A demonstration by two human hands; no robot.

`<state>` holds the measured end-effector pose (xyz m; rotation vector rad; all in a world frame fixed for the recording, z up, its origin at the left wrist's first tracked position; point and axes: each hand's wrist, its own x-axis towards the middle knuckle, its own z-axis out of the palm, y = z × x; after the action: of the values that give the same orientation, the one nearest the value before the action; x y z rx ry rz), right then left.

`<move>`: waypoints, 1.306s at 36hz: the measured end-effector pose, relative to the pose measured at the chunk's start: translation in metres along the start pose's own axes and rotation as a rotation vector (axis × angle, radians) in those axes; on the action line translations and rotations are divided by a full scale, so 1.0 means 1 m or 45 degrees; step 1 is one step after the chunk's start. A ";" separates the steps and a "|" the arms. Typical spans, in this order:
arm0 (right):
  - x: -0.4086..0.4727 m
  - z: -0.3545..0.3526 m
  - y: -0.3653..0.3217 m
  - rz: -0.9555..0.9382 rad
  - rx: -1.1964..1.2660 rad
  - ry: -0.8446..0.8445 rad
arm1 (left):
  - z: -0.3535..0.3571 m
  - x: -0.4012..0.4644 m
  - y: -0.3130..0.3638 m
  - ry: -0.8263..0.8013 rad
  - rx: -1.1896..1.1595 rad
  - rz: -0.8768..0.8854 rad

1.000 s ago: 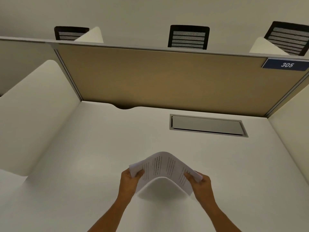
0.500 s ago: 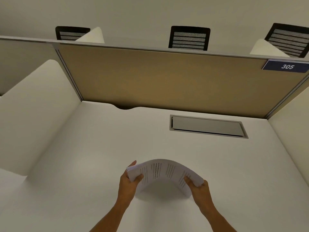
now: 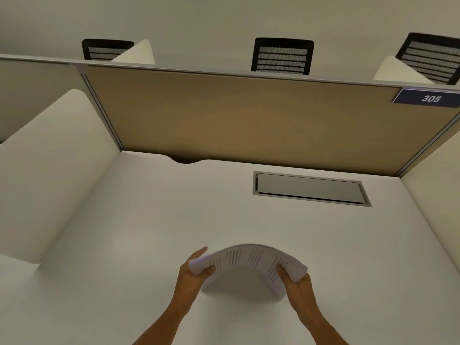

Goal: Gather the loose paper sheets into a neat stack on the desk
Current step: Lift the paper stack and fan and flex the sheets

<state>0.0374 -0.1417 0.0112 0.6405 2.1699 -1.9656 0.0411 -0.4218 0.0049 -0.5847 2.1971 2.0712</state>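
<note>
A bundle of white printed paper sheets (image 3: pixel 249 260) arches upward between both my hands, low in the middle of the view. My left hand (image 3: pixel 193 276) pinches its left edge, thumb on top. Its right edge sits in the grip of my right hand (image 3: pixel 297 286). The sheets' near lower edge hangs close to the white desk (image 3: pixel 149 220); I cannot tell whether it touches. Lines of black text run across the top sheet.
A grey cable flap (image 3: pixel 310 189) is set into the desk at the back right. A tan partition (image 3: pixel 236 115) with a blue "305" label (image 3: pixel 429 98) closes the back. White side panels (image 3: pixel 42 170) stand left and right. Black mesh chairs (image 3: pixel 282 56) show behind.
The bundle has dropped lower toward the desk and its arch has flattened and widened. Both hands moved down with it, still gripping the edges.
</note>
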 end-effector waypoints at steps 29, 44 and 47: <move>0.002 0.014 0.014 0.016 -0.062 0.035 | 0.021 -0.010 -0.014 0.033 0.183 0.163; 0.047 -0.013 -0.039 -0.081 -0.401 -0.405 | -0.010 0.009 0.009 -0.052 0.266 -0.056; 0.051 -0.022 -0.065 -0.018 -0.330 -0.637 | -0.021 0.008 0.015 -0.077 0.242 -0.062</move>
<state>-0.0308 -0.1126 0.0534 0.0782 2.0505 -1.5869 0.0335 -0.4440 0.0192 -0.5439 2.2871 1.8051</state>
